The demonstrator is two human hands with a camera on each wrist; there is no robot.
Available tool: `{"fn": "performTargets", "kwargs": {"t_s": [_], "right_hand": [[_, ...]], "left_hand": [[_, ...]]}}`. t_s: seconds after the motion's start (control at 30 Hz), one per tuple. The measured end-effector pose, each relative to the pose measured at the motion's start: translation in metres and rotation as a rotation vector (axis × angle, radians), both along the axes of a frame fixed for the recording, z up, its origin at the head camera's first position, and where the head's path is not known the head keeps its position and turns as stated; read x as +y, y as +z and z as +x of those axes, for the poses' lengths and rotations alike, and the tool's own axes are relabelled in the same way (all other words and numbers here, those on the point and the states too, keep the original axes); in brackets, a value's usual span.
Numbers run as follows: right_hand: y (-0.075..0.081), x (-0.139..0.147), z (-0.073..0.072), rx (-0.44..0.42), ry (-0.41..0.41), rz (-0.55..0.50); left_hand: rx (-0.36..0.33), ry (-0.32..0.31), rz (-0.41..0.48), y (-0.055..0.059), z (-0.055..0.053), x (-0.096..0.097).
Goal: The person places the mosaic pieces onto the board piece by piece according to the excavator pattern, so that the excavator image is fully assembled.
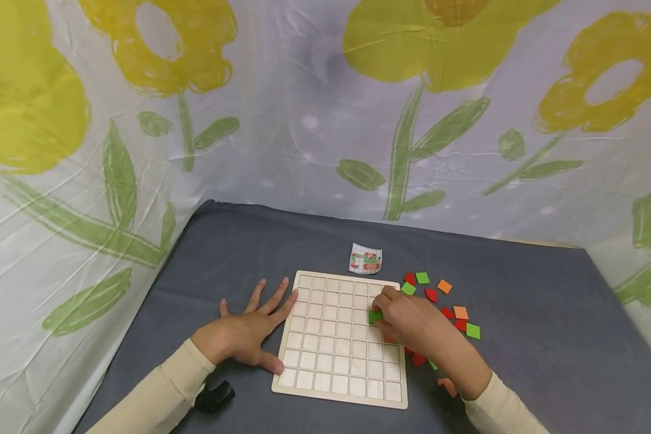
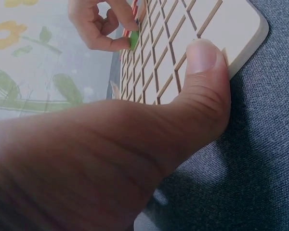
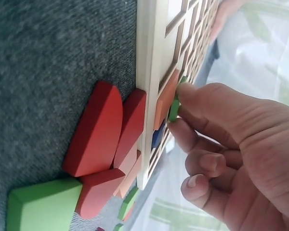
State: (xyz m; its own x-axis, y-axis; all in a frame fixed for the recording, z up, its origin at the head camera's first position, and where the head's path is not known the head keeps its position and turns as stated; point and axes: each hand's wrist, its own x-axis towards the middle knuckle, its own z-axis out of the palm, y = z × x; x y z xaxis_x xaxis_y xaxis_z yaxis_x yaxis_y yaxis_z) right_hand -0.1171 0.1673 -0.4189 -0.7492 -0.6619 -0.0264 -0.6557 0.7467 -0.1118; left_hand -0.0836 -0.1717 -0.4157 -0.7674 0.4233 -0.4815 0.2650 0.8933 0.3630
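Observation:
A pale wooden grid board (image 1: 340,398) lies on the dark table, most of its square cells bare. My right hand (image 1: 415,319) pinches a small green square tile (image 1: 375,316) between thumb and fingers over the board's right side. In the right wrist view, an orange tile (image 3: 166,98) and a dark blue piece (image 3: 158,135) are close to that green tile, at the board's near edge. My left hand (image 1: 244,337) is spread at the board's left edge; in the left wrist view its thumb (image 2: 202,62) presses on the board's rim.
Loose red, green and orange tiles (image 1: 460,312) are scattered right of the board, some partly hidden under the right forearm. A small printed pattern card (image 1: 366,259) lies beyond the board. A black object (image 1: 215,398) sits by the left wrist. A flowered cloth (image 1: 282,150) hangs behind.

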Motion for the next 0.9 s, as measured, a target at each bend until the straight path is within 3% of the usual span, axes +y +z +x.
{"fn": "performTargets", "kwargs": {"t_s": [0.2, 0.33, 0.47, 0.67, 0.9], "right_hand": [[-0.002, 0.001, 0.0, 0.0, 0.003, -0.006], [0.001, 0.006, 0.0, -0.046, -0.032, -0.041], [0.003, 0.022, 0.001, -0.062, -0.094, -0.079], [0.007, 0.06, 0.0, -0.089, -0.227, -0.05], [0.011, 0.109, 0.011, -0.093, -0.363, -0.032]], "left_hand": [[0.005, 0.004, 0.0, -0.001, 0.0, 0.0], [0.007, 0.0, 0.003, 0.0, 0.0, 0.0], [0.006, -0.007, 0.006, 0.0, 0.0, 0.001], [0.013, -0.012, 0.008, 0.002, -0.002, 0.002], [-0.001, -0.004, 0.005, 0.002, 0.0, 0.0]]}}
